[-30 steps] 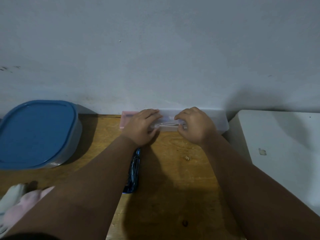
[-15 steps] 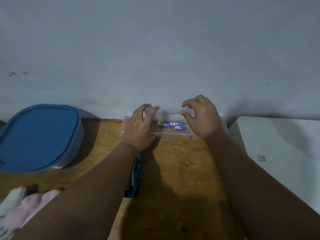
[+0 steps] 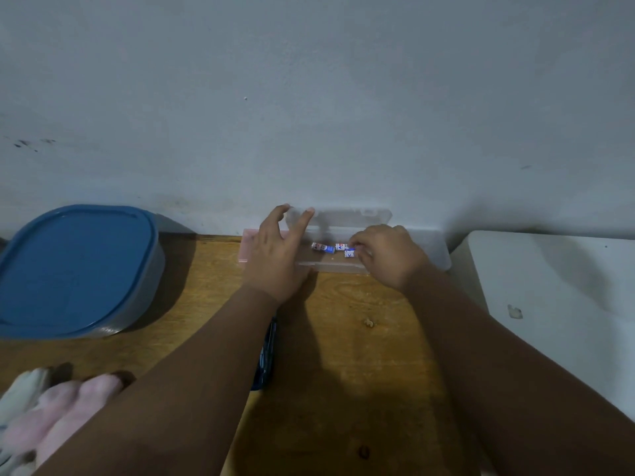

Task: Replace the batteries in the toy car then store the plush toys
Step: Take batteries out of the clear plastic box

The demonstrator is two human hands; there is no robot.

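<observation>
A clear plastic case (image 3: 330, 266) lies against the wall on the wooden table (image 3: 343, 355). Its lid (image 3: 347, 216) stands raised. My left hand (image 3: 276, 255) holds the lid's left end between thumb and fingers. Inside lie three blue-and-white batteries (image 3: 323, 247). My right hand (image 3: 385, 255) reaches into the case and its fingertips pinch the right-hand batteries (image 3: 348, 250). A dark blue toy car (image 3: 266, 355) lies under my left forearm, mostly hidden. Pink and white plush toys (image 3: 44, 410) sit at the lower left.
A large tub with a blue lid (image 3: 74, 269) stands at the left. A white box or cabinet top (image 3: 556, 297) borders the table on the right. A second clear case (image 3: 436, 249) and a pink one (image 3: 249, 249) lie beside the open case along the wall.
Both hands lifted the lid, showing the batteries. My left hand stayed on the raised lid; my right hand dropped from the lid into the case onto the batteries.
</observation>
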